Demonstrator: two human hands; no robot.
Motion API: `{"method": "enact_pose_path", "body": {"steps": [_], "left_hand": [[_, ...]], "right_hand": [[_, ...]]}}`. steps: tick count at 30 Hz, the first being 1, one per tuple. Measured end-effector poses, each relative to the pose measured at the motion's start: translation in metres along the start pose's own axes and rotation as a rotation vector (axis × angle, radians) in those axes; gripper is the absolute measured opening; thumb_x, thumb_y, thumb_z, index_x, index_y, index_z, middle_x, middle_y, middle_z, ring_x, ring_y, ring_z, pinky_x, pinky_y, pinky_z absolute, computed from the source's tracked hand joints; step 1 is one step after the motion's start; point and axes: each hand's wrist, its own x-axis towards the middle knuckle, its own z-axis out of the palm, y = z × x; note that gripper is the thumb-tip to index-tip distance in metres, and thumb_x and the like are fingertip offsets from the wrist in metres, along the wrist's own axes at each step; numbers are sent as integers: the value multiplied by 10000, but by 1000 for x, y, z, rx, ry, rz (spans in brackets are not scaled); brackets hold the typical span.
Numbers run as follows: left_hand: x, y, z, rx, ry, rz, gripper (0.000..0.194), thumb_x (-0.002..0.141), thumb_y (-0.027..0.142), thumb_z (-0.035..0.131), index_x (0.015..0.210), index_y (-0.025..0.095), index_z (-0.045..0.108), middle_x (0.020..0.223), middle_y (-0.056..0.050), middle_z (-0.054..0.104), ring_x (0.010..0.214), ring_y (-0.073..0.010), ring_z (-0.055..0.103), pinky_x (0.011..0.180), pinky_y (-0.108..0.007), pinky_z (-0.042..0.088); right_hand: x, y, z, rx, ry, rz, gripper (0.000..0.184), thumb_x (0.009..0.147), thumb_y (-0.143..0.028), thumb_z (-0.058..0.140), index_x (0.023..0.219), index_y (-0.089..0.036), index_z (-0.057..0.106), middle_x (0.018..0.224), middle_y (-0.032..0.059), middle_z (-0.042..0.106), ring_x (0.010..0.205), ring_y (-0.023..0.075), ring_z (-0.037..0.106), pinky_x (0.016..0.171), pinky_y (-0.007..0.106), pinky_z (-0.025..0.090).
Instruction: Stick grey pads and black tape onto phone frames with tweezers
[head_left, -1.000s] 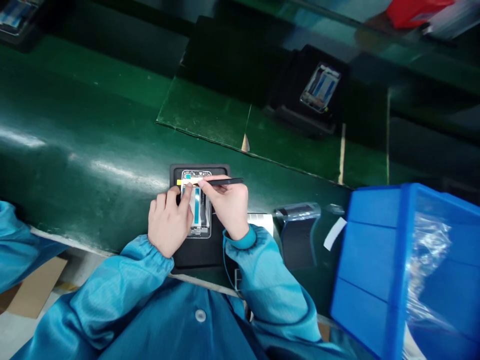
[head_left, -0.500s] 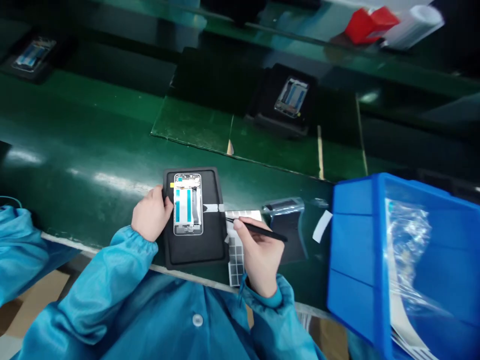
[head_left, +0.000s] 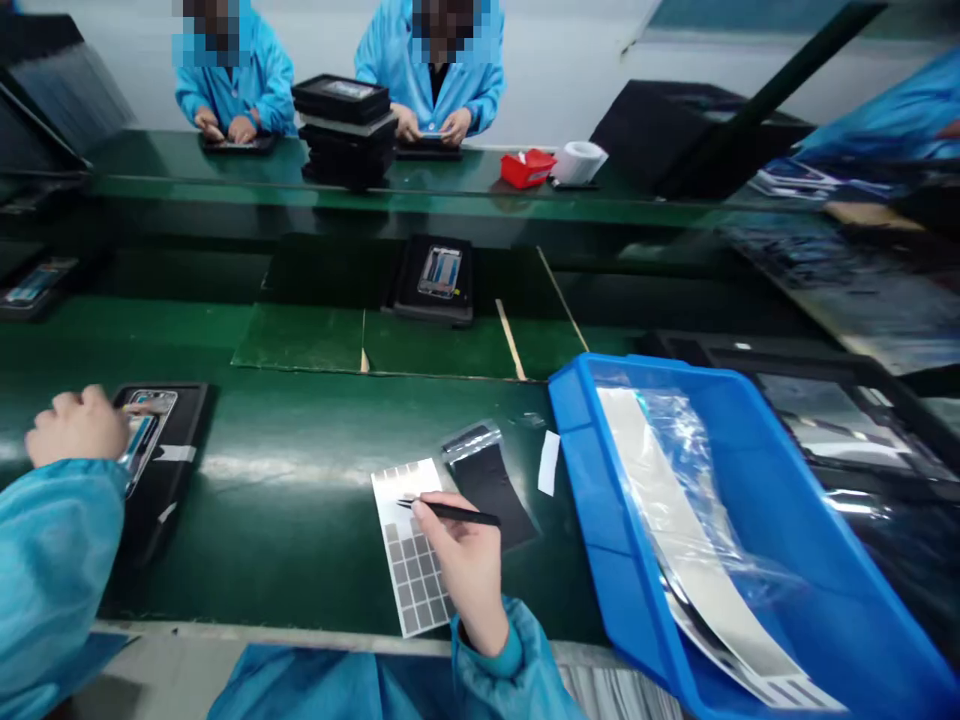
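Note:
Slightly blurred, my left hand [head_left: 79, 430] is at the left edge of a black tray [head_left: 184, 410], fingers curled, with the thumb reaching over an opened phone [head_left: 154, 425] that lies in it. My hand hides the phone's left part. A strip of pale tape crosses the tray's right rim. My right hand [head_left: 469, 560] is closed around black tweezers [head_left: 465, 514]. Their tips point left, over the bare white upper part of a sticker sheet [head_left: 412, 565]. Grey squares fill the sheet's lower part, and my right fingers cover some of its right side.
A dark sheet in a clear bag [head_left: 491, 490] and a white strip [head_left: 549, 462] lie right of the sticker sheet. A blue bin [head_left: 600, 540] holds plastic and pale strips. Farther back is another tray with a phone [head_left: 441, 272]. Two co-workers sit across the bench.
The view has swung up and right, bringing co-workers in. The black tray and my left hand are now well left of the sticker sheet. My right hand still holds the tweezers over the sheet.

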Motion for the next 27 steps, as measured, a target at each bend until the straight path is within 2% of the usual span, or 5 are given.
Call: {"method": "enact_pose_path", "body": {"steps": [6, 9, 12, 17, 27], "left_hand": [[-27, 208, 3, -284, -140, 486, 388, 930, 373, 498, 1284, 262, 612, 1121, -63, 716, 1071, -236, 658, 940, -339, 515], [-23, 303, 17, -364, -186, 574, 476, 965, 331, 512, 1434, 256, 491, 1162, -98, 694, 1110, -250, 648, 967, -390, 512], [-4, 355, 24, -429, -245, 584, 449, 965, 379, 581, 1370, 191, 530, 1243, -116, 635, 1101, -244, 637, 953, -460, 537], [17, 362, 29, -620, -336, 571, 365, 953, 385, 616, 1251, 175, 598, 1267, -98, 612, 1092, -218, 628, 919, -429, 561], [-19, 277, 40, -1384, -440, 216, 229, 861, 335, 566, 1034, 265, 433, 857, 30, 592, 678, -138, 709, 643, -306, 603]], "right_hand": [[-6, 3, -16, 40, -40, 36, 212, 762, -392, 800, 838, -195, 785, 850, 100, 781, 811, 264, 744, 768, 382, 609], [-18, 5, -28, 27, -57, 69, 237, 752, -412, 809, 842, -195, 781, 859, 105, 782, 838, 278, 746, 793, 385, 605], [-31, 10, -43, 21, -36, 124, 265, 752, -443, 807, 839, -195, 778, 868, 107, 779, 849, 283, 744, 800, 373, 600], [-38, 18, -61, 40, 28, 186, 304, 740, -478, 812, 835, -191, 776, 843, 104, 773, 806, 276, 738, 756, 345, 600], [-13, 12, -69, 31, -53, 94, 269, 749, -446, 807, 847, -198, 774, 852, 107, 783, 807, 273, 750, 749, 374, 619]]}}
